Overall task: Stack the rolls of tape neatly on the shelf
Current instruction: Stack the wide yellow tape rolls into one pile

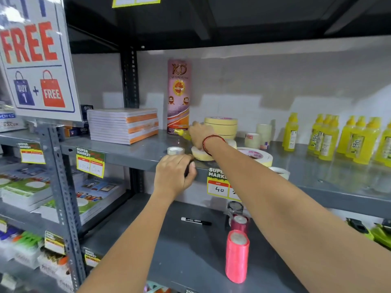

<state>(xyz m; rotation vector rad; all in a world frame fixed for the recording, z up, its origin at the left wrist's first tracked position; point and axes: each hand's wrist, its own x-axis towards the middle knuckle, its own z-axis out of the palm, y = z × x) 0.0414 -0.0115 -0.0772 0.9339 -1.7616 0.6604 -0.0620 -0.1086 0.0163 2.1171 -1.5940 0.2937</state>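
Bright, even indoor light from above and in front. Soft sheen on the grey shelf (135, 149) toward its right end; dark shade under the upper shelf board (232, 20). Wide-angle bending at edges; corner sign (36, 60) and yellow bottles (330, 136) slightly blurred.

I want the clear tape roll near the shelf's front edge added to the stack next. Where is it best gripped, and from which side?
The clear tape roll lies flat, hole up, just beyond the left hand. Probably best: come from above and the front, thumb and fingers pinching opposite sides of its outer rim. The shelf around it looks bare, leaving fingers room.
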